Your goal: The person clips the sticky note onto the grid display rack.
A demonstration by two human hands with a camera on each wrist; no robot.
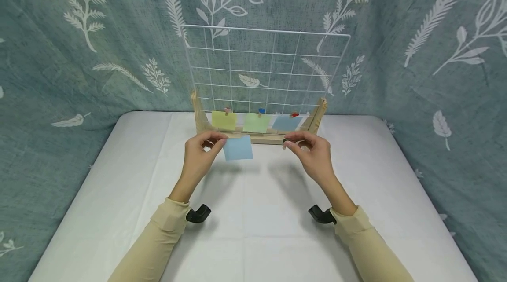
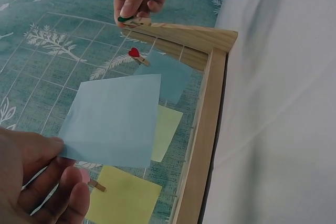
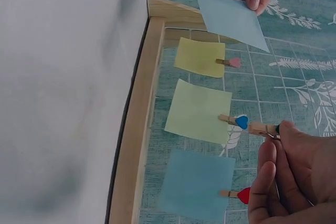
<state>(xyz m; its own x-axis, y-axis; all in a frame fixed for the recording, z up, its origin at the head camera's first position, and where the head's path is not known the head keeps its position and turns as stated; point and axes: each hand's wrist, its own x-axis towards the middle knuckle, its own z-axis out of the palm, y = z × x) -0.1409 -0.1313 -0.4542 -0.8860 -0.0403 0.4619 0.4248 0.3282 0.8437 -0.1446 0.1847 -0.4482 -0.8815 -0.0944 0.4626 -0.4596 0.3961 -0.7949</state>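
Note:
My left hand (image 1: 203,148) pinches a light blue paper note (image 1: 238,148) by its edge, holding it in front of the wire grid (image 1: 261,54). In my right hand (image 1: 313,152) is a small wooden clothespin (image 3: 261,129) with a dark green top, pinched between thumb and fingers. The clothespin is apart from the note. Behind the hands, low on the grid, hang a yellow note (image 3: 199,57), a pale green note (image 3: 198,111) and a blue note (image 3: 197,184). Clothespins with a pink heart (image 3: 234,62), a blue heart (image 3: 241,122) and a red heart (image 2: 134,52) hold them.
A wooden stand (image 1: 257,138) supports the grid at the back of a white-covered table (image 1: 245,247). Teal leaf-patterned fabric (image 1: 130,31) hangs behind and at the sides. A black curved piece sits at each wrist, such as the left one (image 1: 199,214).

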